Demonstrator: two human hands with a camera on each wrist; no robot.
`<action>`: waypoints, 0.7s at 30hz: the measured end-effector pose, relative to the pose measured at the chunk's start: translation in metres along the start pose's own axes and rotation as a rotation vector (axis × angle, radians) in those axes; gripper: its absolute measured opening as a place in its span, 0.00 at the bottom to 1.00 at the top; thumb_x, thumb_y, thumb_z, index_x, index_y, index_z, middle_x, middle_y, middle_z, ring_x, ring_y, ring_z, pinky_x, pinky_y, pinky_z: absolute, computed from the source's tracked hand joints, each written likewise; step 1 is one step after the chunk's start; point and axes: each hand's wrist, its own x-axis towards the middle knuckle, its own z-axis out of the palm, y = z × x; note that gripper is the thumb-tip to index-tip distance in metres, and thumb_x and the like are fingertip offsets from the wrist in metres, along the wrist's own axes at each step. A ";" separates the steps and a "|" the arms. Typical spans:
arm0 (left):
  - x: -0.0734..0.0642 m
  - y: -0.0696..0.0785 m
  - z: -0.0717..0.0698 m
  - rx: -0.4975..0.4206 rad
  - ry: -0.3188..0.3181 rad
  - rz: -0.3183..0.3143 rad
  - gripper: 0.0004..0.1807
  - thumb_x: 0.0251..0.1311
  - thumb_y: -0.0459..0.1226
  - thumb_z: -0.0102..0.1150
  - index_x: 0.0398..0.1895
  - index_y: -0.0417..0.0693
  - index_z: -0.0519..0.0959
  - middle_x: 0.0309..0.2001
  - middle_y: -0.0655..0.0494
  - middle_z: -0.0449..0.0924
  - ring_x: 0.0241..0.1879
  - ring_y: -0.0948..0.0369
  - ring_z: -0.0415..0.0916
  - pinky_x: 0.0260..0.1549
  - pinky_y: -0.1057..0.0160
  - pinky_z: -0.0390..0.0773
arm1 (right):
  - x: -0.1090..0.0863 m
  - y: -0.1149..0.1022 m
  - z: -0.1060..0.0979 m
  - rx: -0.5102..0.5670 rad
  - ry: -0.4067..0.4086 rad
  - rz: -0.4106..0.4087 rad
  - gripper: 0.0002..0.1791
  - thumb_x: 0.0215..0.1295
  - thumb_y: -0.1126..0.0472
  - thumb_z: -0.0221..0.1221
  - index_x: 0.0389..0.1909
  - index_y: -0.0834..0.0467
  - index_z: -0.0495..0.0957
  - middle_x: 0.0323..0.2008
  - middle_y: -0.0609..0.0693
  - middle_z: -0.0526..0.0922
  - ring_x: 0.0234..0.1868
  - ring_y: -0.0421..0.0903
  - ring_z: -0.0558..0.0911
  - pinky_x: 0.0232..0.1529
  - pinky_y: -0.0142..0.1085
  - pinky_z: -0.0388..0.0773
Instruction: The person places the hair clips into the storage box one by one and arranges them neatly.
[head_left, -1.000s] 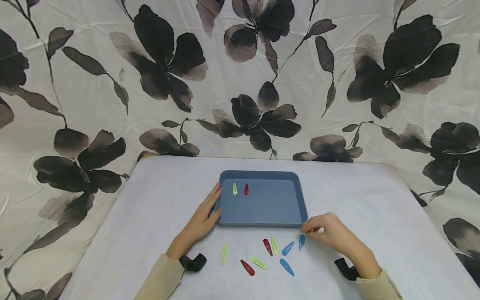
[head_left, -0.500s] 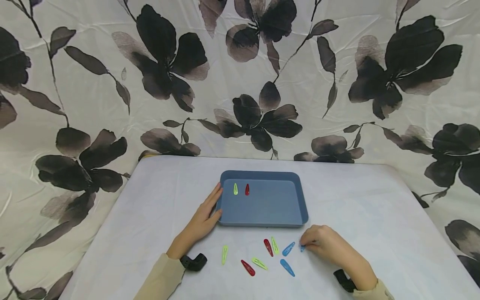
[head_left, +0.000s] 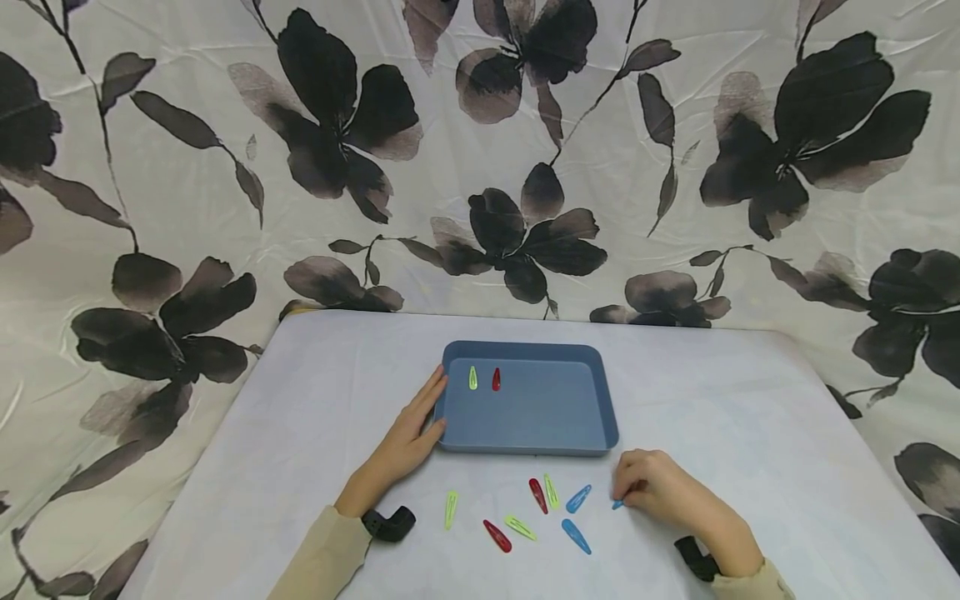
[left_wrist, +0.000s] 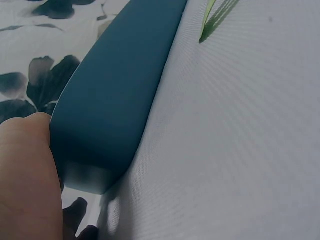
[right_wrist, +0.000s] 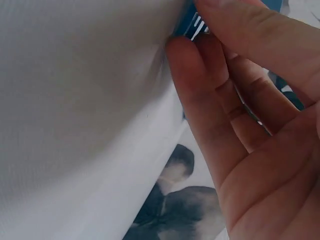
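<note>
My left hand (head_left: 402, 439) rests along the left side of a blue-grey tray (head_left: 525, 442), fingers straight against its rim. In the left wrist view the thumb (left_wrist: 30, 165) touches the tray's wall (left_wrist: 110, 100). Just off the tray's front right corner, my right hand (head_left: 660, 485) pinches a blue snap hair clip (right_wrist: 189, 22) between thumb and fingertips; most of the clip is hidden by the fingers. A green hair clip (head_left: 473, 378) and a red hair clip (head_left: 497, 379) lie side by side in the tray's far left part.
Several loose clips lie on the white cloth in front of the tray, among them a blue clip (head_left: 576, 537), a red clip (head_left: 497, 537) and a green clip (head_left: 451, 510). A floral cloth (head_left: 420, 275) hangs behind the table.
My right hand has taken hold of the rightmost blue hair clip and shifted it slightly right, away from the other clips. The left hand stays at the tray.
</note>
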 end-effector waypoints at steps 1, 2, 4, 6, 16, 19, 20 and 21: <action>0.000 0.000 0.000 0.002 -0.001 -0.004 0.36 0.66 0.29 0.51 0.77 0.37 0.53 0.79 0.48 0.44 0.78 0.55 0.41 0.71 0.67 0.41 | -0.001 0.002 -0.001 0.013 -0.002 -0.008 0.12 0.47 0.75 0.71 0.24 0.54 0.87 0.30 0.40 0.81 0.33 0.34 0.78 0.32 0.32 0.79; 0.000 0.000 0.000 0.003 -0.001 -0.005 0.37 0.66 0.29 0.51 0.77 0.38 0.53 0.79 0.48 0.44 0.78 0.55 0.41 0.72 0.66 0.42 | -0.001 0.002 -0.001 0.023 -0.005 -0.012 0.12 0.47 0.76 0.70 0.23 0.54 0.87 0.30 0.40 0.81 0.33 0.34 0.77 0.32 0.32 0.79; 0.000 -0.001 0.001 0.005 -0.003 -0.007 0.37 0.66 0.29 0.51 0.77 0.38 0.53 0.79 0.49 0.44 0.78 0.55 0.41 0.72 0.63 0.43 | -0.001 0.003 -0.002 0.031 -0.010 -0.027 0.13 0.46 0.77 0.70 0.23 0.54 0.86 0.29 0.40 0.80 0.32 0.33 0.76 0.31 0.31 0.78; 0.000 -0.002 0.001 0.007 -0.003 -0.008 0.37 0.66 0.29 0.51 0.77 0.38 0.53 0.79 0.49 0.44 0.78 0.55 0.41 0.73 0.59 0.44 | 0.000 0.002 -0.004 0.034 -0.023 -0.024 0.14 0.46 0.77 0.70 0.22 0.54 0.86 0.28 0.40 0.79 0.31 0.33 0.76 0.30 0.31 0.78; 0.000 0.000 0.000 0.000 -0.002 -0.003 0.37 0.66 0.29 0.51 0.77 0.38 0.53 0.79 0.48 0.44 0.78 0.55 0.41 0.72 0.65 0.42 | 0.005 -0.009 -0.012 0.057 -0.124 0.114 0.16 0.47 0.78 0.68 0.22 0.52 0.83 0.26 0.38 0.78 0.27 0.32 0.72 0.29 0.30 0.75; 0.000 0.000 0.000 -0.002 -0.001 0.004 0.36 0.66 0.29 0.51 0.77 0.37 0.53 0.79 0.47 0.44 0.78 0.54 0.41 0.71 0.68 0.41 | 0.006 -0.010 -0.013 0.059 -0.119 0.088 0.16 0.48 0.78 0.67 0.23 0.51 0.83 0.25 0.38 0.77 0.27 0.32 0.72 0.28 0.30 0.74; 0.000 0.000 0.000 -0.002 -0.001 0.005 0.36 0.66 0.29 0.51 0.77 0.37 0.53 0.79 0.47 0.44 0.78 0.54 0.41 0.71 0.68 0.41 | 0.007 -0.011 -0.013 0.059 -0.116 0.083 0.16 0.48 0.78 0.67 0.23 0.51 0.82 0.25 0.37 0.77 0.27 0.32 0.72 0.28 0.30 0.74; 0.000 0.000 0.000 -0.001 0.000 0.006 0.36 0.66 0.29 0.51 0.77 0.37 0.53 0.79 0.46 0.44 0.78 0.54 0.41 0.71 0.68 0.41 | 0.007 -0.011 -0.014 0.061 -0.115 0.078 0.16 0.48 0.78 0.67 0.23 0.51 0.82 0.25 0.37 0.77 0.27 0.32 0.72 0.29 0.30 0.74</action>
